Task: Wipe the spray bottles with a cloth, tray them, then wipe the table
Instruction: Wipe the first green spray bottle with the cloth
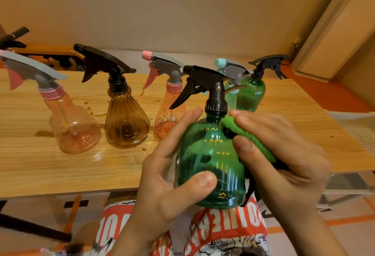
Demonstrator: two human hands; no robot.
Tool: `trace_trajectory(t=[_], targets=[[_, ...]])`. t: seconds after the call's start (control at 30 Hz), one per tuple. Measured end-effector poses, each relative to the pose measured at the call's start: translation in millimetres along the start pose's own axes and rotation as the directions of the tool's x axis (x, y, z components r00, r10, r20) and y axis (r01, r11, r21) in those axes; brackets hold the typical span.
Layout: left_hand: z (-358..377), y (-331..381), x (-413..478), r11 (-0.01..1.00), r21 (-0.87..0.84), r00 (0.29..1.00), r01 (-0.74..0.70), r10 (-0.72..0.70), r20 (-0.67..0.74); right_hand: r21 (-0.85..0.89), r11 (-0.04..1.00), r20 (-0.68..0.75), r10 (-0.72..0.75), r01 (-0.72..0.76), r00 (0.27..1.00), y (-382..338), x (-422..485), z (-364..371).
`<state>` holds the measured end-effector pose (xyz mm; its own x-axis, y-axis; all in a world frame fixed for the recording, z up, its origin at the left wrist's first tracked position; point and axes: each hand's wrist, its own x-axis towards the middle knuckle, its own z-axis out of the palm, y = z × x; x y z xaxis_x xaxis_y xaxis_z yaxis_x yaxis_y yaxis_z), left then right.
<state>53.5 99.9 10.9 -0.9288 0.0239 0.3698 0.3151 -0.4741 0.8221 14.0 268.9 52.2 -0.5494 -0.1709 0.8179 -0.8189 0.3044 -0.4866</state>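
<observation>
Two hands work over the near edge of the table: our left hand grasps the green bottle, our right hand pinches the cloth against its shoulder. We judge it light, slick plastic, best gripped round the belly.

Glossy plastic bottle, fuzzy cloth, wood-grain table

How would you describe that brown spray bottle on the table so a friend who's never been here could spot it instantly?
On the wooden table, spray bottles stand in a row. The brown bottle is second from the left, between the left pink bottle and the right pink bottle. Only it has an amber body; its trigger is black, theirs grey and pink.
</observation>
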Motion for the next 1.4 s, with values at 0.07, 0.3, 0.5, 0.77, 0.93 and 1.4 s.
trace_trajectory(t=[0.07,0.3,0.5,0.77,0.93,1.4], targets=[[3,0,0,1.000,0.002,1.000,0.005,-0.005,0.009,0.024,0.997,-0.027,0.081,-0.080,0.996,2,2,-1],[2,1,2,1.000,0.003,0.998,0.013,-0.013,-0.064,0.007,0.999,0.023,0.041,-0.041,0.999,-2,-1,4],[8,0,1,0.999,0.036,0.999,0.004,-0.003,-0.043,0.111,0.972,-0.085,0.215,-0.206,0.973,1,4,10],[8,1,0,0.999,0.043,1.000,0.015,-0.014,-0.014,0.077,0.983,-0.117,0.176,-0.168,0.977,-2,-3,10],[4,-1,-2,0.996,-0.005,0.994,0.087,-0.086,0.060,0.226,0.912,-0.242,0.394,-0.343,0.887,-1,-3,13],[1,-10,3,0.979,-0.057,0.981,0.195,-0.194,0.023,0.220,0.921,-0.185,0.363,-0.322,0.913,8,4,11]])
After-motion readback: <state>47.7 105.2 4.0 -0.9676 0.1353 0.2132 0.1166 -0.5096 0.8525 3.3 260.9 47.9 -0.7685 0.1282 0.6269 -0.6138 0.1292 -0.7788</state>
